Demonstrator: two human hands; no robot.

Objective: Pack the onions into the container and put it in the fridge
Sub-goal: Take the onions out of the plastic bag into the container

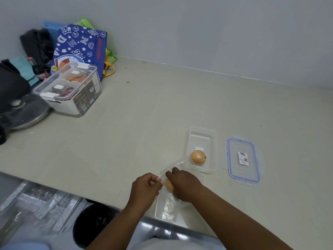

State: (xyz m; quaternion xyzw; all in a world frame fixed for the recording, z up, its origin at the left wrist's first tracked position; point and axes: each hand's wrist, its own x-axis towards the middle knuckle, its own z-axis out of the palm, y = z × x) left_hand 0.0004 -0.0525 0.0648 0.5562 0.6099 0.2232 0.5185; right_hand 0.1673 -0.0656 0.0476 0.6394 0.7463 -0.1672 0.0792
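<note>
A clear rectangular container (201, 134) lies open on the beige counter, with one brown onion (198, 157) in its near end. Its blue-rimmed lid (243, 160) lies flat to the right. Near the counter's front edge is a clear plastic bag (166, 208) with a second onion (169, 185) inside. My left hand (146, 186) pinches the bag's rim and holds it up. My right hand (183, 184) reaches into the bag and closes around the second onion, which is mostly hidden by its fingers.
A large lidded storage box (70, 89) with food stands at the back left, beside a blue patterned bag (81, 44), dark bags and a metal pan lid (27, 112). A black bin (93, 226) sits below the counter edge.
</note>
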